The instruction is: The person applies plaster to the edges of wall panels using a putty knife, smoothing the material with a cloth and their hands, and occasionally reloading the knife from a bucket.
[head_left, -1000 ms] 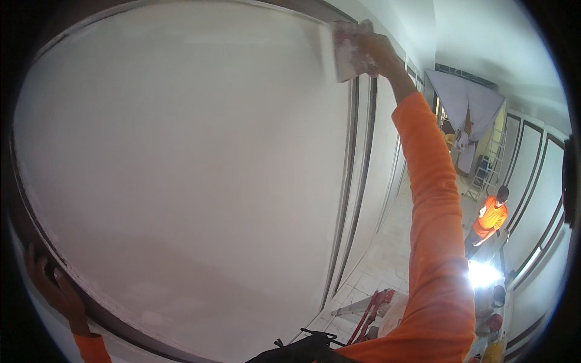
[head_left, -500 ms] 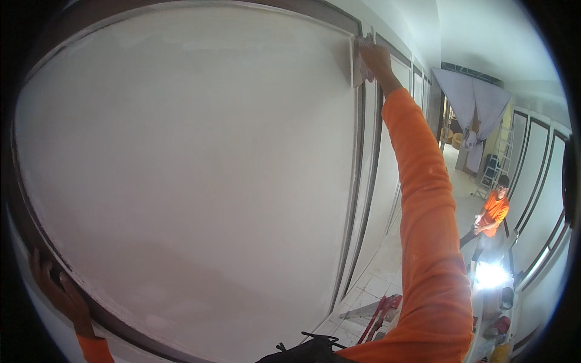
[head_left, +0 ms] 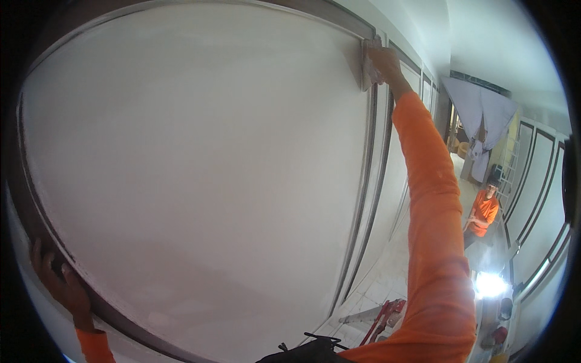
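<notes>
A large white wall panel [head_left: 200, 169] with a dark frame around it fills most of the view. High at its far right corner, my right hand [head_left: 385, 63] is closed on a wide putty knife [head_left: 365, 71]. The pale blade stands against the panel's right edge; my fingers cover the handle. Down at the lower left, my left hand [head_left: 65, 289] rests on the dark frame [head_left: 100, 308] with its fingers stretched and apart, holding nothing. Both arms wear orange sleeves.
A person in an orange shirt [head_left: 484, 212] stands further along the room, near a bright work lamp [head_left: 491, 284]. Behind are a ladder [head_left: 509, 166] and a hanging pale sheet [head_left: 484, 109]. Red tools [head_left: 387, 314] lie on the tiled floor below my right arm.
The view has shifted slightly, so the panel and my right arm appear further right. My right hand still holds the putty knife at the corner. The other person has shifted position.
</notes>
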The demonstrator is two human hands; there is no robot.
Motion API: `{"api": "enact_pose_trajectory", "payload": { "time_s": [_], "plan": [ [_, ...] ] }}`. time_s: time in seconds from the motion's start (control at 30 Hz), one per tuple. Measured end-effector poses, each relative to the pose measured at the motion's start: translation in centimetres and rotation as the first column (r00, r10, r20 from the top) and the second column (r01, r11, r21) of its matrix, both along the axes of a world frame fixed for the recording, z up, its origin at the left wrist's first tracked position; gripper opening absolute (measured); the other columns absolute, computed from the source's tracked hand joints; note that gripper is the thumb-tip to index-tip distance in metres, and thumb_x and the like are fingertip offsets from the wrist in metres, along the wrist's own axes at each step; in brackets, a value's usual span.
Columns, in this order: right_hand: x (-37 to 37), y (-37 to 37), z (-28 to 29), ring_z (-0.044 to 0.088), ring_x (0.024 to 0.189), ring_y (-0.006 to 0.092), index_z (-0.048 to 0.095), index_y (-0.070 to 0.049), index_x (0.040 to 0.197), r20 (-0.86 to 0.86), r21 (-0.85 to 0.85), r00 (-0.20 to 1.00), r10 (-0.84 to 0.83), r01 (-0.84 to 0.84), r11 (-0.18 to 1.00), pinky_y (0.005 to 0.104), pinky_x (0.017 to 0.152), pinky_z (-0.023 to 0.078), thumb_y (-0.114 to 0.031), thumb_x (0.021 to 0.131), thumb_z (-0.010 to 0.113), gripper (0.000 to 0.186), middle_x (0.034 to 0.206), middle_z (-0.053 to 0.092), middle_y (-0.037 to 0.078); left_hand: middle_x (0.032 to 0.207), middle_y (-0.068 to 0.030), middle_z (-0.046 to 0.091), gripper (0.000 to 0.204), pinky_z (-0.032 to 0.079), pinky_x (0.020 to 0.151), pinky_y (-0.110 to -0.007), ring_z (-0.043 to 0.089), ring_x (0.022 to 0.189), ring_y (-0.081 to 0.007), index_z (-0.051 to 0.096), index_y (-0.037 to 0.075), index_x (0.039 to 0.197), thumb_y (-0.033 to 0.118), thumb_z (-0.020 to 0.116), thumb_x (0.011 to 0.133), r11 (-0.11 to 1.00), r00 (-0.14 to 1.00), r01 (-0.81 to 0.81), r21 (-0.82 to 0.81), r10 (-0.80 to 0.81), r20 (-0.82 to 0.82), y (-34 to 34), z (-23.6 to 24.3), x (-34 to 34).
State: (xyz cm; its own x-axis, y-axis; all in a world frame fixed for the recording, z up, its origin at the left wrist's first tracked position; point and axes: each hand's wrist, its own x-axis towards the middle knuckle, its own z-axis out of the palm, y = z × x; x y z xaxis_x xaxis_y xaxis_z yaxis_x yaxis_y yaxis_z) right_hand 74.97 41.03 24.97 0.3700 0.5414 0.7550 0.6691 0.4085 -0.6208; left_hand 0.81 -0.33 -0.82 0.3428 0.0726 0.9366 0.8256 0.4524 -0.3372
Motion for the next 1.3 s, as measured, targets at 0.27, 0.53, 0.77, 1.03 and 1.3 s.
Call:
{"api": "enact_pose_trajectory", "payload": {
  "time_s": [0.27,0.53,0.77,1.03,1.3],
  "plan": [
    [-13.3,-9.4,-0.2,0.069,0.078,0.0357,0.068,0.011,0.090,0.049,0.148,0.977,0.209,-0.214,0.966,0.0444,0.069,0.052,-0.027,0.080,0.058,0.041,0.084,0.069,0.025,0.147,-0.0134,0.047,0.037,0.027,0.118,-0.053,0.034,0.143,-0.0380,0.049,0.008,0.125,0.037,0.039,0.104,0.997,0.998,0.067,0.042,-0.068,0.016,0.3,1.5,3.6],
    [-24.8,-18.5,1.5,0.069,0.090,0.0445,0.069,0.010,0.087,0.198,0.215,0.950,0.242,-0.282,0.935,0.0493,0.083,0.054,-0.026,0.081,0.058,0.038,0.091,0.069,0.031,0.144,-0.0155,0.048,0.031,0.024,0.117,-0.057,0.033,0.142,-0.0403,0.052,0.005,0.113,0.031,0.043,0.099,0.995,0.996,0.081,0.055,-0.083,0.044,0.1,4.2,4.7],
    [-36.1,-28.5,1.3,0.069,0.086,0.0417,0.068,0.003,0.079,0.511,0.261,0.781,0.359,-0.538,0.801,0.0478,0.080,0.057,-0.018,0.079,0.059,0.023,0.086,0.069,0.026,0.143,-0.0167,0.048,0.026,0.024,0.116,-0.057,0.034,0.141,-0.0411,0.053,0.003,0.111,0.023,0.046,0.095,0.992,0.993,0.111,0.051,-0.113,0.041,-0.2,4.9,5.1],
    [-33.1,-26.8,-1.6,0.064,0.086,0.0429,0.065,0.007,0.092,0.554,0.320,0.666,0.500,-0.724,0.611,0.0492,0.079,0.052,-0.021,0.089,0.057,0.030,0.092,0.066,0.028,0.140,-0.0165,0.051,0.027,0.023,0.116,-0.056,0.037,0.140,-0.0404,0.054,0.005,0.112,0.028,0.044,0.102,0.991,0.990,0.126,0.039,-0.128,0.056,-2.3,4.5,5.3],
    [-9.3,-17.0,-2.9,0.062,0.066,0.0192,0.069,0.008,0.099,0.101,0.236,0.931,0.352,-0.366,0.900,0.0378,0.062,0.048,-0.027,0.090,0.057,0.038,0.074,0.066,0.013,0.141,-0.0137,0.049,0.022,0.025,0.115,-0.056,0.035,0.141,-0.0385,0.052,0.006,0.111,0.021,0.047,0.096,0.971,0.964,0.239,0.028,-0.240,0.112,0.6,4.1,9.2]
  ]
}}
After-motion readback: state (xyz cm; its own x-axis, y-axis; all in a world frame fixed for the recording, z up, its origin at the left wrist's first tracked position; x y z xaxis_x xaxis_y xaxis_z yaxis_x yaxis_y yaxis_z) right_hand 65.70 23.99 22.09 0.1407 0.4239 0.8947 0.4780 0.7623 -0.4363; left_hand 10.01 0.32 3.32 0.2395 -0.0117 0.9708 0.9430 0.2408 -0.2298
